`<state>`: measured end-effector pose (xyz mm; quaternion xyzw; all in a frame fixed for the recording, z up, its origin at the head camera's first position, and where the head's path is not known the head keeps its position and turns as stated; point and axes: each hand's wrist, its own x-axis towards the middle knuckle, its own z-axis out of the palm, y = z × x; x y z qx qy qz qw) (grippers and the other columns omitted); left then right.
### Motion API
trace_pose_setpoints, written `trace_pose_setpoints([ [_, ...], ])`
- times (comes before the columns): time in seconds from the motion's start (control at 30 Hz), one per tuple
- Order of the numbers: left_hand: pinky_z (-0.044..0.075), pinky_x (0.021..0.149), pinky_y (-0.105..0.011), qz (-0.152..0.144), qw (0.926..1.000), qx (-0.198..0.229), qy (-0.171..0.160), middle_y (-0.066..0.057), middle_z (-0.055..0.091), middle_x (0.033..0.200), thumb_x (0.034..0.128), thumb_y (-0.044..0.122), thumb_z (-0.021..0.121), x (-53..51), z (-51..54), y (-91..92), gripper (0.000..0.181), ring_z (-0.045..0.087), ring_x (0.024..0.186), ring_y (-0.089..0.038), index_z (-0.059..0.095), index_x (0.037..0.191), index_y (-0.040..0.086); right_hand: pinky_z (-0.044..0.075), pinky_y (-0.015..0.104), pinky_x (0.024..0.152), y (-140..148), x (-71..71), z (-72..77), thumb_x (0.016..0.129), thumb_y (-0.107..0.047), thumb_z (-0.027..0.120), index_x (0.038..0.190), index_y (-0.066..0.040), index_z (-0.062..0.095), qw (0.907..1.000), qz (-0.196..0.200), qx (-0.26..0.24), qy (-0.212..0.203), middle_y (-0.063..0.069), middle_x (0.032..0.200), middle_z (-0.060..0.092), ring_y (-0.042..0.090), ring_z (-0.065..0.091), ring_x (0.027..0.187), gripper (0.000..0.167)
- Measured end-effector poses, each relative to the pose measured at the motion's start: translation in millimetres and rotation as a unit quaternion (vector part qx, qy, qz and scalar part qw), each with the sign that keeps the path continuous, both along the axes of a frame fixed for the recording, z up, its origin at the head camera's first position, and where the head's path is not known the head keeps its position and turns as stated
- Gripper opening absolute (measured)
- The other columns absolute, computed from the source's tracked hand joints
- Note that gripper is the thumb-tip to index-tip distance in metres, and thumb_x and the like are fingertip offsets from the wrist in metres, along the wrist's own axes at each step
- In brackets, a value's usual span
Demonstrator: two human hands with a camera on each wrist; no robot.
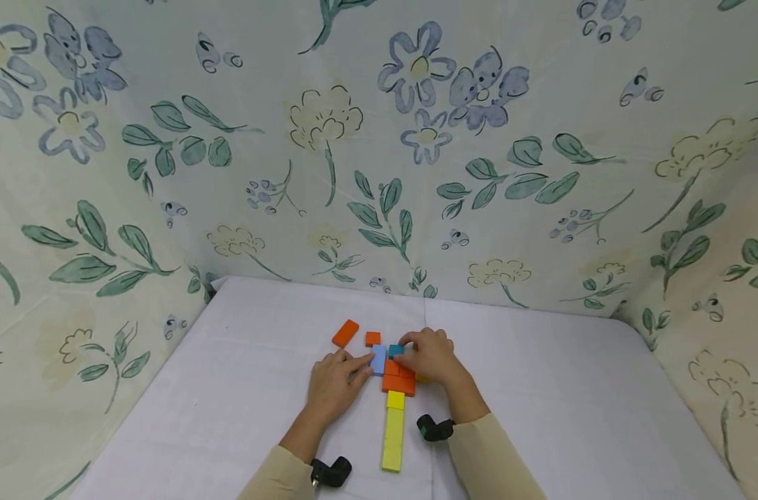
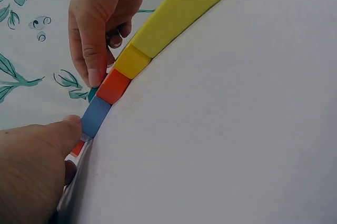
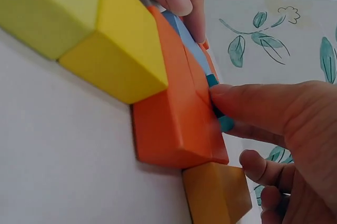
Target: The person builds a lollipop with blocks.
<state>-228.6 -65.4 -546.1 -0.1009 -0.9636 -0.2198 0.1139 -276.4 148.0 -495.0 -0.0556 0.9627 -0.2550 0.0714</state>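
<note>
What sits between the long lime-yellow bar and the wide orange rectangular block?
A short, deeper-yellow block lies between the lime-yellow bar and the wide orange block, as the head and right wrist views show.

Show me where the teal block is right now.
In the lower middle of the head view, the teal block is pinched in the right hand, just right of the light blue block and just beyond the orange blocks.

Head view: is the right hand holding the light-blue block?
No, the right hand pinches the teal block beside the light-blue block.
</note>
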Motion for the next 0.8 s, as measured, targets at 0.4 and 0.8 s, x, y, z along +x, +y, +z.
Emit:
trace_pose_setpoints([
  [0.4,0.027,0.066,-0.023,-0.004,1.0,0.0,-0.007,0.009,0.055,0.088,0.098,0.048,0.065,-0.1,2.5,0.7,0.036,0.044,0.078,-0.008,0.069,0.132,0.039,0.037,0.041,0.081,-7.1,-2.4,-3.3,0.093,-0.037,0.072,0.108,-0.027,0.077,0.9999,-0.004,0.007,-0.01,0.005,0.105,0.06,0.024,0.045,0.102,0.018],
  [0.8,0.027,0.066,-0.024,-0.002,1.0,-0.001,-0.007,0.009,0.055,0.087,0.0973,0.047,0.066,0.0,3.0,0.9,0.036,0.044,0.078,-0.008,0.069,0.132,0.039,0.041,0.04,0.08,-4.6,-0.1,-3.8,0.095,-0.037,0.07,0.115,-0.029,0.075,0.9991,-0.037,-0.021,-0.002,0.006,0.112,0.06,0.025,0.044,0.107,0.022],
])
